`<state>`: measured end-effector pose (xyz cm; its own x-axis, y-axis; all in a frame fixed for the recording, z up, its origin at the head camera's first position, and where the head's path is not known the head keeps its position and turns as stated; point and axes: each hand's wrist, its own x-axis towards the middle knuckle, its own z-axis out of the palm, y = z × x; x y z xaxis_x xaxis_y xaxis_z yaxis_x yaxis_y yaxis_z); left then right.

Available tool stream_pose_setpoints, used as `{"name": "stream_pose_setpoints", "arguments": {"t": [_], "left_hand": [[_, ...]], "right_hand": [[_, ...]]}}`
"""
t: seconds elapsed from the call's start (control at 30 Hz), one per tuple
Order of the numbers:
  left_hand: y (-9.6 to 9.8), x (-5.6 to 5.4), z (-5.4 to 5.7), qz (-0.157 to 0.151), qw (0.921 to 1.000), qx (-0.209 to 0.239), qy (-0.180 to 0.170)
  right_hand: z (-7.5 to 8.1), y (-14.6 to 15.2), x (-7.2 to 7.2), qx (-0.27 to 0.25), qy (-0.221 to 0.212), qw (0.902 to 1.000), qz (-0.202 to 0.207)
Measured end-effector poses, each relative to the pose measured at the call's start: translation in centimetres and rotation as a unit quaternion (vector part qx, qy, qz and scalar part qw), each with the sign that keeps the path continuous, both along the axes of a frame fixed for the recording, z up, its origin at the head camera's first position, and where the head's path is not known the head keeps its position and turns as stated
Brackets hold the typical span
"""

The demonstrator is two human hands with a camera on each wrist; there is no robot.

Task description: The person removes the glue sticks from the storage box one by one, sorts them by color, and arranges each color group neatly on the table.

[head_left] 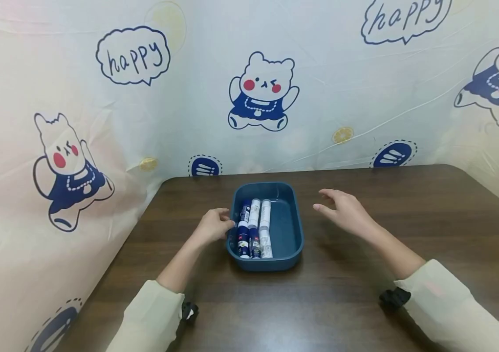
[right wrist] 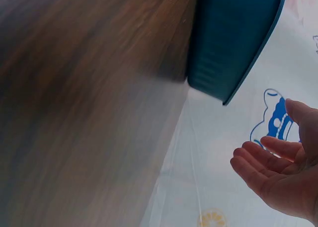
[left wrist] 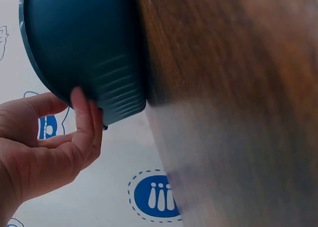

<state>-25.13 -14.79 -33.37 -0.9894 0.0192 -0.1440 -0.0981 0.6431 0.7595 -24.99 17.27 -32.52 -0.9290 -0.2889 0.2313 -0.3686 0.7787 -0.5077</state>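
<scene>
A dark blue plastic bin (head_left: 291, 230) with rounded corners stands on the table. Along its left half lie several short, thick tubes (head_left: 253, 230) that look like glue sticks, some white and some dark blue with white. My left hand (head_left: 212, 226) is at the bin's left side. In the left wrist view, its fingers (left wrist: 84, 122) lie against the outer wall and the thumb meets the rim, pinching it. To the right of the bin, my right hand (head_left: 343, 212) hovers apart from it, holding nothing, with thumb and fingers spread and relaxed.
The brown wooden table (head_left: 319, 303) extends around the bin. Behind it hangs a pale curtain (head_left: 319, 98) printed with cartoon bears and the word "happy". A dark scrunchie-like band (head_left: 394, 297) shows at the right sleeve, another dark piece (head_left: 189, 311) at the left.
</scene>
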Motion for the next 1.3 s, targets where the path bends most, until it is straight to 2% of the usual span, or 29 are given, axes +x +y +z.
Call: {"name": "stream_pose_setpoints", "arguments": {"t": [0.2,0.4,0.73,1.03,1.3], "left_hand": [[0.3,0.2,0.0,0.000,0.9999,-0.003,0.014],[0.4,0.4,0.2,-0.007,0.9997,-0.005,0.022],[0.4,0.2,-0.1,-0.010,0.9996,-0.003,0.028],[0.5,0.4,0.0,-0.007,0.9996,0.000,0.026],[0.4,0.3,-0.1,-0.005,0.9997,-0.001,0.024]], "right_hand": [[0.1,-2.0,-0.3,-0.024,-0.020,0.9995,0.005],[0.1,-4.5,-0.6,-0.037,-0.021,0.9990,0.011],[-0.2,-8.6,-1.9,-0.048,-0.030,0.9976,0.041],[-0.9,-10.1,-3.0,-0.047,-0.067,0.9951,0.055],[-1.1,-11.1,-3.9,-0.026,-0.078,0.9954,0.050]]}}
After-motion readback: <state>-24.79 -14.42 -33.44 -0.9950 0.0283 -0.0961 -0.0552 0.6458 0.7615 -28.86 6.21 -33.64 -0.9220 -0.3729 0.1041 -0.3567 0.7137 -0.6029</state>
